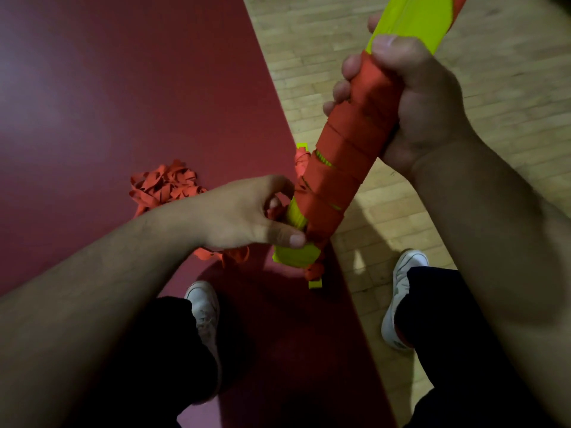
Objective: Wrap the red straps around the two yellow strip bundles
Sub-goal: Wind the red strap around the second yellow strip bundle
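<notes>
Yellow strip bundle [411, 20] held slanting above red mat [92, 103], right hand [411, 97] clenched round its red strap [343, 162] wrapping. Left hand [247, 211] pinching loose strap at lower end. Probably light, soft, floppy; best gripped mid-wrap.

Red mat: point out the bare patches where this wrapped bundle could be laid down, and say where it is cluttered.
The red mat is bare across its whole far left side, beyond the pile of loose red straps. The wooden floor right of the mat edge is bare too. It is crowded near the left hand and the yellow bundle, where strap ends trail.
</notes>
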